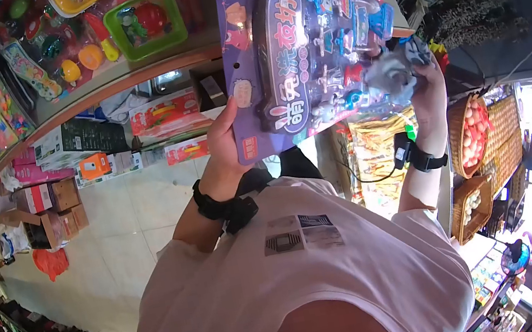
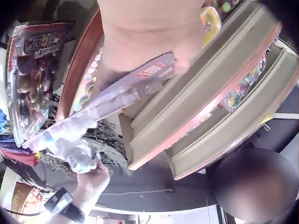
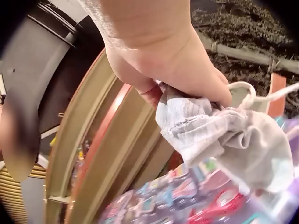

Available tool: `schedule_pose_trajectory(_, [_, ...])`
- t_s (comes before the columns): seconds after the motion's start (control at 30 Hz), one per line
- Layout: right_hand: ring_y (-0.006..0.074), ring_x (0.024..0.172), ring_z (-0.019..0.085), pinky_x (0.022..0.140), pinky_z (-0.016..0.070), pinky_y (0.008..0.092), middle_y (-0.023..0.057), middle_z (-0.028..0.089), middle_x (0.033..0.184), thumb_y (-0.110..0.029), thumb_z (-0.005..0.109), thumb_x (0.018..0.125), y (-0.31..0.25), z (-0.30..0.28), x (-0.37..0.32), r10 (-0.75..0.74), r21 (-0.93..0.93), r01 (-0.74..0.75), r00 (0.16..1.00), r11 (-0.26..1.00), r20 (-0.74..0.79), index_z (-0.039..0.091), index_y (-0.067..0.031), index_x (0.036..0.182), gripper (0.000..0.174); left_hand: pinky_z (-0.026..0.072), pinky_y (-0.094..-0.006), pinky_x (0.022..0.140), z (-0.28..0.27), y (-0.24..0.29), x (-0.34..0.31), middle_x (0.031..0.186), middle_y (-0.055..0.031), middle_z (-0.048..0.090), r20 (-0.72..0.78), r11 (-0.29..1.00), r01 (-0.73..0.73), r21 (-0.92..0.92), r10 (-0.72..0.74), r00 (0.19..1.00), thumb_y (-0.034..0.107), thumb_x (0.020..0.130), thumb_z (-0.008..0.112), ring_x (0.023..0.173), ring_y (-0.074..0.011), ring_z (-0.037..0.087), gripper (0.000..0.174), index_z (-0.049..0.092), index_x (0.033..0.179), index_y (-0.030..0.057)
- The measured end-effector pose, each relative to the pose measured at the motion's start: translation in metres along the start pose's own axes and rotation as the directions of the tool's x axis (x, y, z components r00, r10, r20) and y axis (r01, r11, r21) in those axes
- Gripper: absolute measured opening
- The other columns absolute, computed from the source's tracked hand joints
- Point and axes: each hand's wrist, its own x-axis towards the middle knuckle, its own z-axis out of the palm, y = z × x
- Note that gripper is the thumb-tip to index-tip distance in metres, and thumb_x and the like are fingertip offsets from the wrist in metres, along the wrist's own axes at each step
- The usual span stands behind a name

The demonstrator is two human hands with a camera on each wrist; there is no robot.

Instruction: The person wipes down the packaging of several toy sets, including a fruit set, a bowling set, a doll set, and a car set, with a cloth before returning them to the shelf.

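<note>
Gripping the left edge of a purple toy blister pack (image 1: 302, 46), the left hand (image 1: 226, 148) holds it up in front of the toy shelf (image 1: 123, 84). The right hand (image 1: 430, 94) has its fingers curled round a grey cloth (image 1: 388, 73), which touches the pack's right side.

Purple toy card (image 1: 245, 49) with white lettering, grey faintly lined cloth (image 1: 390, 73), white T-shirt (image 1: 233, 300), black wristbands (image 1: 213, 207)
</note>
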Motion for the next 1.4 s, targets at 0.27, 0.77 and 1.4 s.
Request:
schedule_pose_trajectory(0.27, [0.0242,0.115,0.053,0.097,0.0405,0.0322,0.0156,0.052,0.128,0.008,0.054,0.078,-0.016,0.191,-0.044,-0.505,-0.497,0.721,0.693,0.484,0.514,0.044,-0.0020,0.131,0.055,0.0348,-0.0467,0.105,0.018,-0.002,-0.006,0.137,-0.0154,0.043,0.021,0.987,0.050,0.152,-0.054,0.998,0.035,0.094,0.049,0.124,-0.0300,0.045,0.061,0.027,0.142,0.0036])
schedule_pose_trajectory(0.77, [0.0327,0.105,0.056,0.089,0.0471,0.0384,0.0157,0.058,0.109,0.007,0.059,0.063,0.029,0.210,-0.094,-0.095,-0.443,0.871,0.470,0.211,0.878,0.055,0.0004,0.107,0.045,0.0398,-0.0440,0.100,-0.027,-0.008,-0.004,0.127,-0.0110,0.051,0.074,0.973,0.042,-0.226,-0.026,0.997,0.057,0.093,0.038,0.117,-0.0248,0.052,0.064,0.040,0.134,0.0078])
schedule_pose_trajectory(1.4, [0.0403,0.108,0.052,0.090,0.0448,0.0437,0.0219,0.056,0.112,0.010,0.051,0.066,0.055,0.158,-0.070,-0.195,-0.721,0.664,0.747,0.198,0.635,0.050,0.0005,0.115,0.051,0.0379,-0.0477,0.101,-0.024,-0.005,0.002,0.133,-0.0124,0.048,-0.079,0.991,-0.132,-0.038,0.128,0.989,0.051,0.093,0.044,0.120,-0.0293,0.048,0.064,0.035,0.138,0.0070])
